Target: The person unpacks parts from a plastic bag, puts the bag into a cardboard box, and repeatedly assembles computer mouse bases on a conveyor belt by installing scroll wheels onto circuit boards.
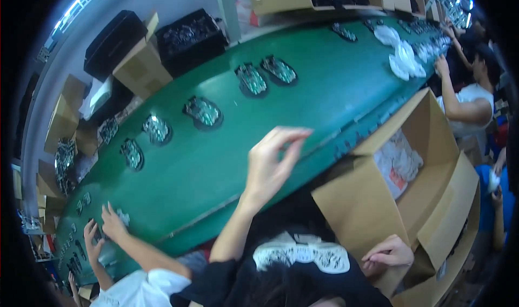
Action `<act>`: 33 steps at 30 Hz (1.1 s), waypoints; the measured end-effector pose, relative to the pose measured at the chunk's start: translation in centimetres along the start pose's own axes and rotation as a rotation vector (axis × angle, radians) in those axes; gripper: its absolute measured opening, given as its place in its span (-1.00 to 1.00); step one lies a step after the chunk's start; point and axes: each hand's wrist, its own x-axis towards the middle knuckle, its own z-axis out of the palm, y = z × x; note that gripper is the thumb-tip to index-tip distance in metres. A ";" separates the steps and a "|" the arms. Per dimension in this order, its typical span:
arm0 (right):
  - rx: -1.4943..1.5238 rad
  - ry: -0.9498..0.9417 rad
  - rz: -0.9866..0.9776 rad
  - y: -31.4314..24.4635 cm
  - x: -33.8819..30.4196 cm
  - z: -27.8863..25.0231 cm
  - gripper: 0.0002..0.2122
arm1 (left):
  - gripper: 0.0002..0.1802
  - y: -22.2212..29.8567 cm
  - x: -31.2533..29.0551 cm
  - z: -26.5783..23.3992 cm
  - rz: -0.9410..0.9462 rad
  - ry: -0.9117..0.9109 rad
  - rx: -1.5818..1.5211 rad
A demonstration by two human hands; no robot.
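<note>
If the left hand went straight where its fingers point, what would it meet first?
From the left hand, probably the open cardboard box, beyond the green surface; depth is unclear.

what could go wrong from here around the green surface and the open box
A stray sweep of the left hand, raised over the green surface, might knock the black units with green innards.
The white plastic bundle lies near the surface's edge, so a brush could push it off.
The right hand is by the cardboard box's flap, which might scrape it.
</note>
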 end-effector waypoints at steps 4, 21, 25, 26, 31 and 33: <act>-0.457 -0.048 0.192 -5.5 11.0 -2.6 -0.83 | -0.82 -4.0 -4.2 -4.1 -0.328 0.350 -0.054; -1.357 0.301 -0.453 -25.8 68.6 -5.1 -0.40 | -0.79 -6.1 -5.3 -14.5 -0.201 0.543 0.360; -1.363 -0.106 -0.090 -25.2 73.3 -3.8 0.00 | -0.84 -6.7 -5.9 -15.7 -0.312 0.647 0.245; -1.630 -0.106 0.063 -25.2 76.9 -15.4 0.06 | -0.86 -6.0 -2.7 -13.1 -0.228 0.585 0.085; -1.422 0.210 -0.224 -22.9 76.9 -1.4 -0.45 | -0.87 -6.8 -6.3 -16.1 -0.414 0.683 0.188; -1.512 0.211 -0.267 -23.6 76.6 -3.1 -0.46 | -0.81 -7.4 -6.2 -15.4 -0.385 0.623 0.220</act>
